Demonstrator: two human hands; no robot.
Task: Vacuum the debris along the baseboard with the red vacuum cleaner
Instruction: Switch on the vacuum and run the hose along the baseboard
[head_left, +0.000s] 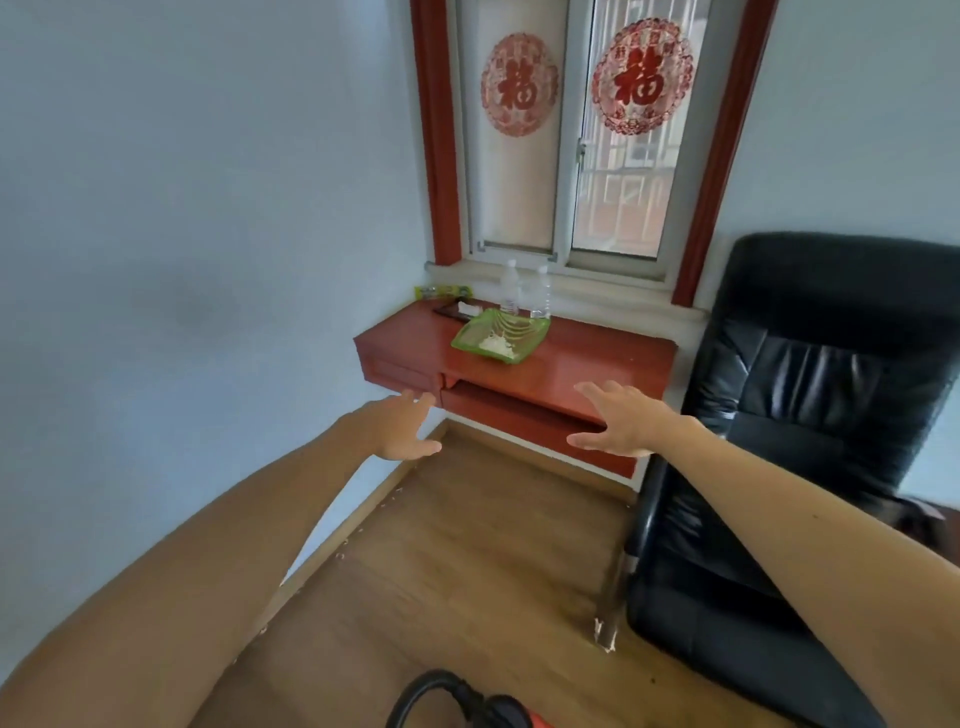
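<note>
Small white bits of debris (343, 556) lie scattered on the wood floor along the baseboard (363, 514) of the left wall. Only the top of the red vacuum cleaner (540, 721) with its black hose (431, 691) shows at the bottom edge. My left hand (402, 428) is stretched forward above the baseboard, fingers apart, holding nothing. My right hand (618, 418) reaches out in front of the red wall-mounted desk (410, 338), also open and empty. Neither hand touches the vacuum.
A black leather office chair (789, 441) stands at the right, close to the desk. On the desk sit a green tray (524, 332) and two water bottles (524, 291) under a window. Another white scrap (602, 634) lies by the chair's leg.
</note>
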